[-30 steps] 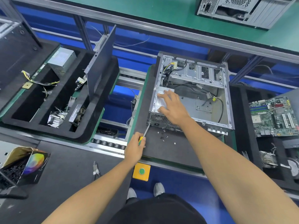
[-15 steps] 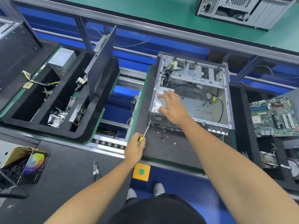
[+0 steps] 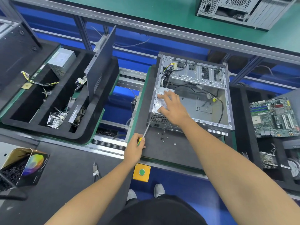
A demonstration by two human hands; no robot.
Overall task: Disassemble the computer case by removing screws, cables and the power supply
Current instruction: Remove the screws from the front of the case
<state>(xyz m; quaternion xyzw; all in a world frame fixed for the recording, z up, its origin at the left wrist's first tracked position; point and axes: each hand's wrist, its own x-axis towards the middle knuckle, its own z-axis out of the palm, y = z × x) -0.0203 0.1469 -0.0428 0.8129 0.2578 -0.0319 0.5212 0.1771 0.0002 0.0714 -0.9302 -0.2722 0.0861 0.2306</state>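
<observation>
Left hand [image 3: 134, 149] grips the screwdriver [image 3: 145, 133], tip at the power supply's [image 3: 159, 109] rear corner screw; right hand [image 3: 174, 108], fingers spread, steadies it inside the computer case [image 3: 227, 101]. Keep the shaft square, pressing firmly.

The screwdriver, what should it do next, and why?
Probably keep turning that screw out. The left hand holds the screwdriver with its tip at the case's rear corner beside the power supply, which the right hand steadies. Loose screws already lie nearby.
</observation>
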